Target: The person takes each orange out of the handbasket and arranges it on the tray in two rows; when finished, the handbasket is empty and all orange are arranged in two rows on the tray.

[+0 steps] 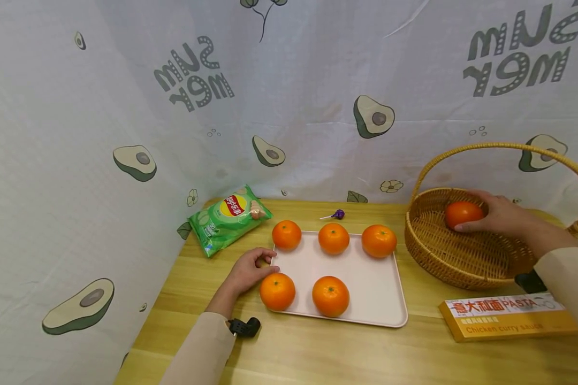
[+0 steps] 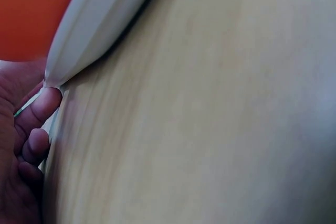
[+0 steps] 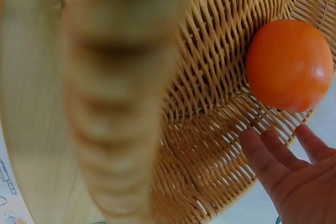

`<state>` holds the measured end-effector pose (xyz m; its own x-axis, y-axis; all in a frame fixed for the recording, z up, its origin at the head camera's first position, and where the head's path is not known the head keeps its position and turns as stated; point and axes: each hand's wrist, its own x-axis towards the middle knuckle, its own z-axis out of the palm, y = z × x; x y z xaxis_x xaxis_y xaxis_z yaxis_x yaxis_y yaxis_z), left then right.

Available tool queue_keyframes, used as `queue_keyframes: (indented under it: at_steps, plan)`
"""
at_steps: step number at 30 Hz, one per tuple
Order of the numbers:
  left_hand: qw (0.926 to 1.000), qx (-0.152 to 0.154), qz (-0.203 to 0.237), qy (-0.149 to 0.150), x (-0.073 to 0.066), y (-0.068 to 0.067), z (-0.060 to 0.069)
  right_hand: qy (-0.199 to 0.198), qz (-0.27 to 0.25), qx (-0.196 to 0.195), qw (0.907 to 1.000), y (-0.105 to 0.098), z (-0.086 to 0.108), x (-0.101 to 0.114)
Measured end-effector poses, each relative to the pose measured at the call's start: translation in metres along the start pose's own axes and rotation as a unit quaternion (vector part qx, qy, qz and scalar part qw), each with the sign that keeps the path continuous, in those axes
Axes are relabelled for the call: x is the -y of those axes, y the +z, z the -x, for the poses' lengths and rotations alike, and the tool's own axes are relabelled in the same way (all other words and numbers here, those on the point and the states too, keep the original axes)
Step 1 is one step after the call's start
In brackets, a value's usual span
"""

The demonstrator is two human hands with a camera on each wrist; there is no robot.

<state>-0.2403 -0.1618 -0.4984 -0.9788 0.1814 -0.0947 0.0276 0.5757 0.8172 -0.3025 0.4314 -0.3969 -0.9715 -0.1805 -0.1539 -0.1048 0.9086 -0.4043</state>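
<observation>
My left hand [image 1: 251, 271] is at the left rim of a pale pink tray [image 1: 366, 283], pinching the rim between thumb and fingers. In the left wrist view a fingertip [image 2: 48, 99] touches the tray's edge [image 2: 89, 30]. Several oranges lie on the tray, including a front-left orange [image 1: 277, 292] beside that hand and a front-middle orange [image 1: 331, 296]. My right hand [image 1: 503, 216] reaches into a wicker basket [image 1: 455, 262] beside a redder orange [image 1: 464, 215]. In the right wrist view its fingers are extended, with a gap to the orange [image 3: 290, 65]; the thumb is hidden there.
A green chip bag [image 1: 228, 218] lies at the back left, and a purple lollipop [image 1: 337, 214] behind the tray. The basket's tall handle [image 1: 498, 145] arches beside the right arm. A pasta box [image 1: 506, 318] lies in front of the basket. A printed cloth [image 1: 308, 107] hangs behind the table.
</observation>
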Motion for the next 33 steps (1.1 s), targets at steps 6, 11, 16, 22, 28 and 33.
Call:
queue_keyframes:
  at_steps: [6, 11, 16, 22, 28, 33]
  plan:
    - [1.0000, 0.002, -0.003, 0.002, 0.001, 0.000, -0.001, -0.002, 0.013, 0.006, 0.9999, -0.002, 0.000, 0.001]
    - [0.9999, 0.003, -0.004, 0.009, 0.002, -0.001, -0.001, 0.004, 0.017, 0.019, 0.9997, -0.008, 0.000, 0.002]
    - [0.9999, 0.003, -0.004, 0.010, 0.002, -0.001, -0.001, 0.017, 0.015, 0.038, 0.9990, -0.015, 0.000, 0.006]
    - [1.0000, 0.005, 0.003, 0.002, 0.003, 0.000, -0.003, 0.023, 0.003, 0.057, 0.9981, -0.018, -0.003, 0.010]
    - [1.0000, 0.006, -0.001, 0.002, 0.002, -0.001, -0.002, 0.020, 0.004, 0.066, 0.9976, -0.017, -0.007, 0.009]
    - [1.0000, 0.003, -0.003, -0.001, 0.002, 0.000, -0.002, 0.022, 0.009, 0.066, 0.9975, -0.015, -0.013, 0.002]
